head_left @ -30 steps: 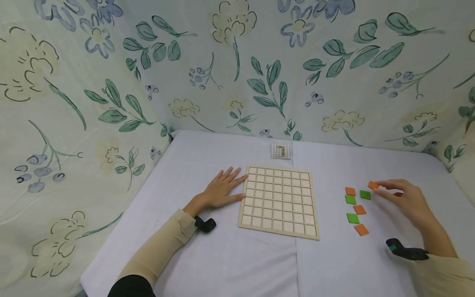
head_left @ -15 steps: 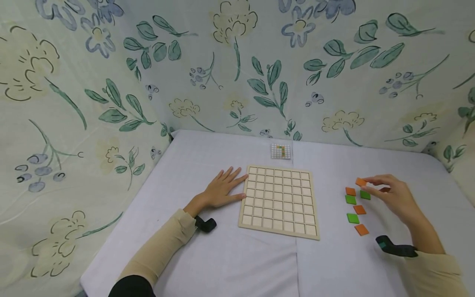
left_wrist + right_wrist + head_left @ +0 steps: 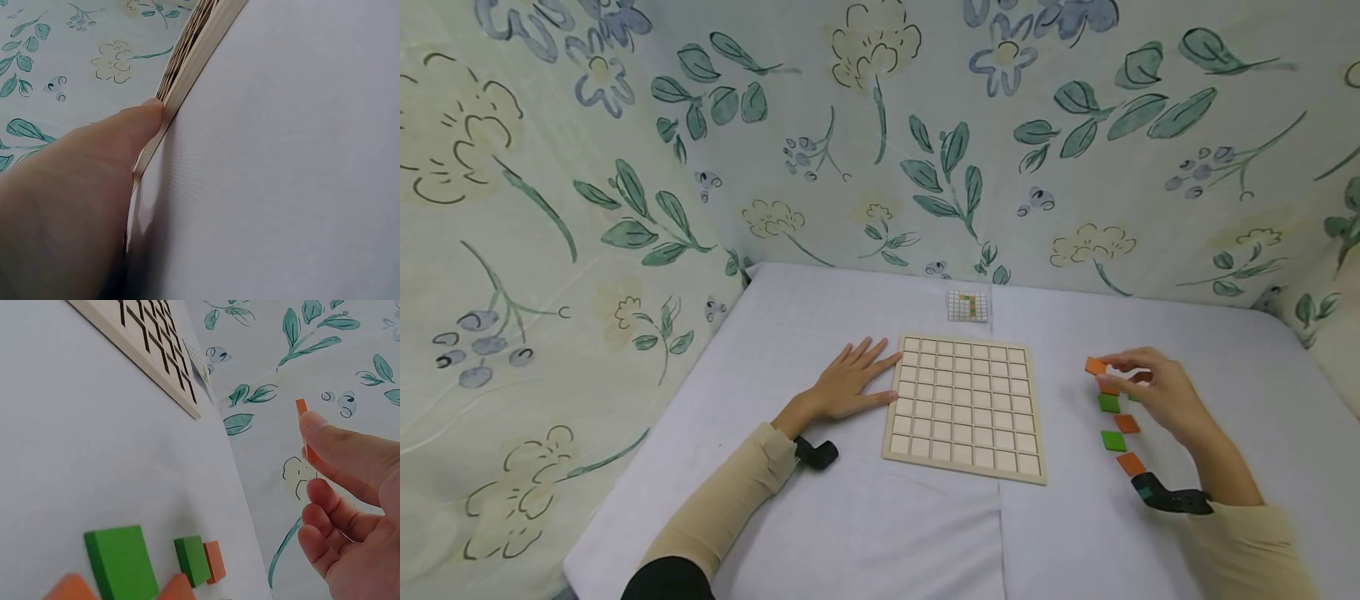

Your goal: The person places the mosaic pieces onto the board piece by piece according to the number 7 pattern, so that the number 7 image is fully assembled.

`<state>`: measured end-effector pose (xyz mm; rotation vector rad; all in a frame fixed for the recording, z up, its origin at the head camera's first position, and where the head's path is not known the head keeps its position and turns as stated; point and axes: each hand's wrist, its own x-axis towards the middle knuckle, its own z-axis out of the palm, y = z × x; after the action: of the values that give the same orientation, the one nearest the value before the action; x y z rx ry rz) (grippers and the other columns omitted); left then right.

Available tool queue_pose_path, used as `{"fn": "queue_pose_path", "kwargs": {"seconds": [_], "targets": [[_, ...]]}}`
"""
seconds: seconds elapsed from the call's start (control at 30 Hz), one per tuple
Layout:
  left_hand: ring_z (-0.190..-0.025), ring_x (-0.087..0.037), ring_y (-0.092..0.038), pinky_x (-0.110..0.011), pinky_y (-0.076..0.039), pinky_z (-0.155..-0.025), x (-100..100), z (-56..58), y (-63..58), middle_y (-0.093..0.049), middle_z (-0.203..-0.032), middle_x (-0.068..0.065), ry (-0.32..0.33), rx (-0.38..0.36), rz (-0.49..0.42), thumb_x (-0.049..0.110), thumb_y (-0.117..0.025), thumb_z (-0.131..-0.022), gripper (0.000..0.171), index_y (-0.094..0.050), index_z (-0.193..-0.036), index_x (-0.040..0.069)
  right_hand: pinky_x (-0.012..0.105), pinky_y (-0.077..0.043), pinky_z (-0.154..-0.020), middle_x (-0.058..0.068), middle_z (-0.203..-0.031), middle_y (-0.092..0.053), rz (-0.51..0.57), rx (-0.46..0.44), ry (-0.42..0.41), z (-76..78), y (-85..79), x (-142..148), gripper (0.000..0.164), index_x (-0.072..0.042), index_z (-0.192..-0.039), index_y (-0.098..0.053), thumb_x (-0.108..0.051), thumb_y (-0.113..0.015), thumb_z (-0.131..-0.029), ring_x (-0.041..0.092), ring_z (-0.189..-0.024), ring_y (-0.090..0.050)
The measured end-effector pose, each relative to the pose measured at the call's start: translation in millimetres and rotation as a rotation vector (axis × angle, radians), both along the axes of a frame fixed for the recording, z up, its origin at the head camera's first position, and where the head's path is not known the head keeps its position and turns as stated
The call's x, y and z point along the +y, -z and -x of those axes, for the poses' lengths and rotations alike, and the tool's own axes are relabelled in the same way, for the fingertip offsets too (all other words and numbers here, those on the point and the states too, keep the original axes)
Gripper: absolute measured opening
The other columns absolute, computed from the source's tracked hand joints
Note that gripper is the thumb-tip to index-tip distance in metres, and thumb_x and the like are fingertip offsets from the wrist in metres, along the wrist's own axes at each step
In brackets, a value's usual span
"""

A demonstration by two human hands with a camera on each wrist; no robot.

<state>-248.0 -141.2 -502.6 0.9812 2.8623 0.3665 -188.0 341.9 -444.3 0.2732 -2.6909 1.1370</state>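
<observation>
My right hand (image 3: 1161,392) pinches an orange square tile (image 3: 1095,366) between thumb and forefinger, raised off the table in the right wrist view. Below it, in the head view, lie loose tiles: a green one (image 3: 1108,403), an orange one (image 3: 1127,424), another green one (image 3: 1113,441) and an orange one (image 3: 1131,464). One more green tile is mostly hidden behind the right hand. My left hand (image 3: 847,385) lies flat with spread fingers, its thumb and a fingertip against the left edge of a wooden grid board (image 3: 964,408). In the left wrist view the thumb (image 3: 140,122) meets the board's side.
Behind the board lies a small card (image 3: 967,306) printed with a grid and coloured squares. A white cloth (image 3: 850,517) covers the table, with a seam running down it. Floral fabric (image 3: 820,142) hangs along the back and left sides.
My right hand has moved left with the orange tile, passing over the green tile to a spot above the far end of the loose tiles. The left hand has stayed at the board.
</observation>
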Motion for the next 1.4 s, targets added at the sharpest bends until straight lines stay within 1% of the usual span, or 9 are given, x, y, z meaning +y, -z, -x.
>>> {"fn": "queue_pose_path", "kwargs": {"seconds": [0.07, 0.17, 0.27, 0.33, 0.57, 0.83, 1.03, 1.17, 1.4], "targets": [[-0.152, -0.029, 0.002, -0.049, 0.004, -0.12, 0.5, -0.4, -1.1, -0.004, -0.167, -0.003, -0.003, -0.002, 0.0, 0.07, -0.035, -0.097, 0.076, -0.016, -0.161, 0.032, 0.008, -0.038, -0.072, 0.02, -0.109, -0.058, -0.012, 0.007, -0.013, -0.4, -2.9, -8.1, 0.033, 0.004, -0.115, -0.068, -0.016, -0.077, -0.09, 0.029, -0.095, -0.05], [-0.152, -0.029, 0.002, -0.048, 0.004, -0.12, 0.9, -0.8, -2.6, -0.004, -0.167, -0.002, -0.004, -0.006, 0.001, 0.069, -0.035, -0.098, 0.076, -0.016, -0.161, 0.032, 0.009, -0.039, -0.069, 0.018, -0.108, -0.059, 0.014, 0.005, -0.025, 3.0, -1.5, -15.0, 0.033, 0.001, -0.115, -0.071, -0.016, -0.079, -0.088, 0.026, -0.093, -0.05], [-0.152, -0.03, 0.002, -0.048, 0.004, -0.12, 1.1, -1.6, -3.9, -0.004, -0.167, -0.003, -0.004, -0.01, -0.001, 0.068, -0.036, -0.098, 0.076, -0.016, -0.161, 0.031, 0.012, -0.041, -0.069, 0.019, -0.107, -0.057, 0.005, 0.004, -0.053, 3.3, -4.2, -24.5, 0.034, 0.001, -0.116, -0.07, -0.018, -0.078, -0.088, 0.026, -0.092, -0.049], [-0.152, -0.029, 0.002, -0.048, 0.004, -0.12, 1.0, -2.2, -4.3, -0.004, -0.167, -0.003, -0.003, -0.013, -0.001, 0.068, -0.036, -0.098, 0.076, -0.016, -0.161, 0.031, 0.012, -0.041, -0.069, 0.017, -0.105, -0.057, 0.018, -0.002, -0.042, 6.0, -1.3, -29.0, 0.032, -0.001, -0.114, -0.071, -0.018, -0.079, -0.088, 0.023, -0.09, -0.048], [-0.152, -0.029, 0.003, -0.049, 0.004, -0.12, -0.1, -2.9, -3.0, -0.005, -0.167, -0.004, -0.003, -0.019, 0.0, 0.068, -0.036, -0.098, 0.076, -0.016, -0.161, 0.03, 0.012, -0.042, -0.069, 0.019, -0.1, -0.057, -0.009, -0.016, -0.08, 6.6, -9.4, -51.2, 0.034, 0.004, -0.115, -0.069, -0.019, -0.076, -0.091, 0.024, -0.087, -0.048], [-0.152, -0.029, 0.003, -0.048, 0.004, -0.12, 0.3, -2.4, -3.0, -0.004, -0.167, -0.002, -0.007, -0.014, 0.006, 0.07, -0.035, -0.097, 0.076, -0.015, -0.161, 0.032, 0.02, -0.04, -0.064, 0.01, -0.09, -0.05, -0.019, -0.042, -0.093, 9.8, -13.6, -72.6, 0.034, 0.002, -0.117, -0.069, -0.017, -0.076, -0.091, 0.024, -0.084, -0.045], [-0.152, -0.027, 0.004, -0.047, 0.005, -0.12, 0.8, -0.6, 0.0, -0.002, -0.167, 0.0, -0.016, 0.002, 0.027, 0.073, -0.03, -0.096, 0.077, -0.014, -0.161, 0.034, 0.023, -0.038, -0.061, 0.011, -0.088, -0.048, 0.002, -0.077, -0.097, 15.5, -12.7, -85.6, 0.034, 0.002, -0.118, -0.069, -0.017, -0.075, -0.091, 0.026, -0.085, -0.045], [-0.152, -0.028, 0.002, -0.048, 0.003, -0.12, 0.8, -0.2, 1.0, -0.004, -0.167, -0.001, -0.013, 0.007, 0.015, 0.072, -0.032, -0.097, 0.077, -0.015, -0.161, 0.033, 0.024, -0.037, -0.06, 0.011, -0.088, -0.048, 0.023, -0.102, -0.102, 19.0, -12.3, -94.8, 0.033, 0.002, -0.119, -0.069, -0.015, -0.075, -0.091, 0.025, -0.084, -0.044], [-0.152, -0.029, 0.002, -0.049, 0.003, -0.12, 0.6, 0.0, -0.9, -0.004, -0.167, -0.002, -0.01, 0.004, 0.015, 0.071, -0.033, -0.097, 0.076, -0.014, -0.161, 0.033, 0.025, -0.035, -0.059, 0.011, -0.085, -0.046, 0.076, -0.127, -0.146, 26.9, -12.8, -113.0, 0.032, 0.004, -0.115, -0.07, -0.016, -0.076, -0.09, 0.024, -0.081, -0.042]]}}
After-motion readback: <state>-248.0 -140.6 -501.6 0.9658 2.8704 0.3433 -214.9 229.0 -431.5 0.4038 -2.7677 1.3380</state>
